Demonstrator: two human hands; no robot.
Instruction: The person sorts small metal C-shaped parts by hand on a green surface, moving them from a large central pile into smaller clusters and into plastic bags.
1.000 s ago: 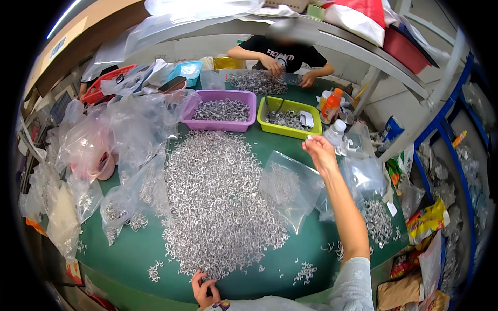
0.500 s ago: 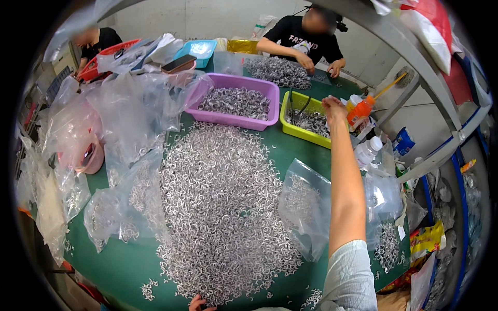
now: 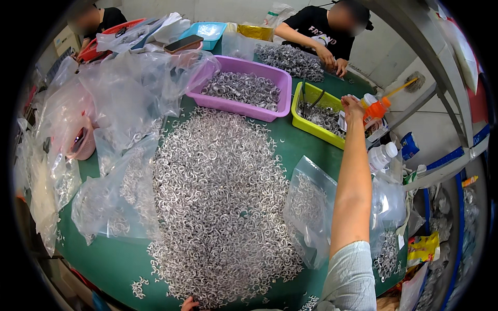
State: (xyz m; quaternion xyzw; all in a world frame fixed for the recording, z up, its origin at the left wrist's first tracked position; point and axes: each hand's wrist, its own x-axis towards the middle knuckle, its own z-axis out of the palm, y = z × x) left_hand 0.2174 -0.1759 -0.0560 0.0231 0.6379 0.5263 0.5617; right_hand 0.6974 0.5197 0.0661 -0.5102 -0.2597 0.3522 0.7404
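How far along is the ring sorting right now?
Done: the purple bin and the green tray hold rings, and a clear bag is part filled. In hand: the right hand reaches to the tray's far end; the left hand rests at the pile's edge. Left: the big loose pile.

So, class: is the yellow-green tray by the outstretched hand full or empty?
Partly filled. The yellow-green tray holds a shallow layer of silver rings with its inner walls still showing; the right hand reaches over its far corner.

Purple tray (image 3: 282, 83) of metal rings, clear plastic bags (image 3: 119, 88), pink container (image 3: 83, 147)
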